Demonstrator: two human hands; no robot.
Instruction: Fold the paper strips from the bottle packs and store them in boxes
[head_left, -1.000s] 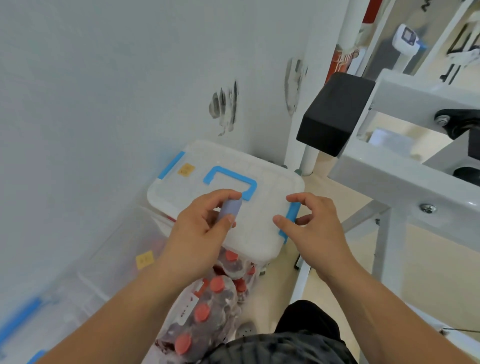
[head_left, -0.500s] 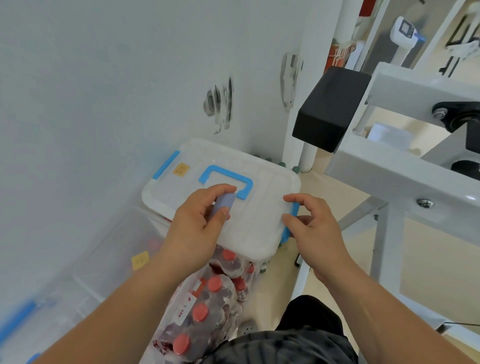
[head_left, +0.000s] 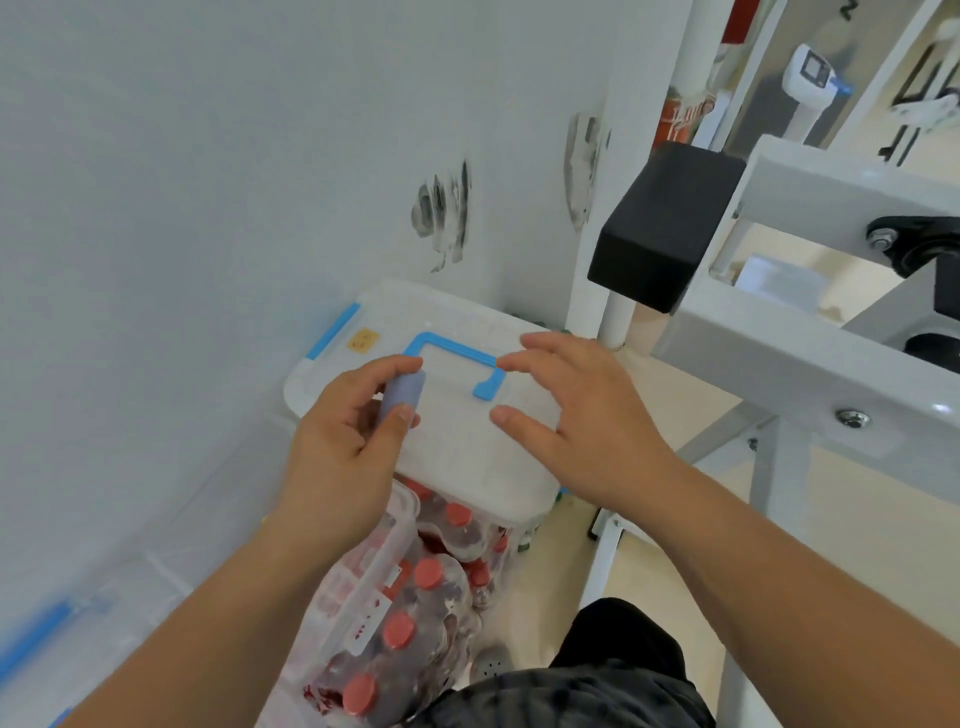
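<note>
The left hand (head_left: 343, 447) pinches the paper strip (head_left: 402, 392) between thumb and fingers over the box lid (head_left: 457, 452); the right hand (head_left: 587, 421) fingers spread wide above the same lid.

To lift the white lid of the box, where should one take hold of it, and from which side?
Probably the blue handle: it lies flat on the lid, so hook fingers under its long bar from the wall side and tip it up. The right hand is free above it; the left hand holds the folded strip.
</note>
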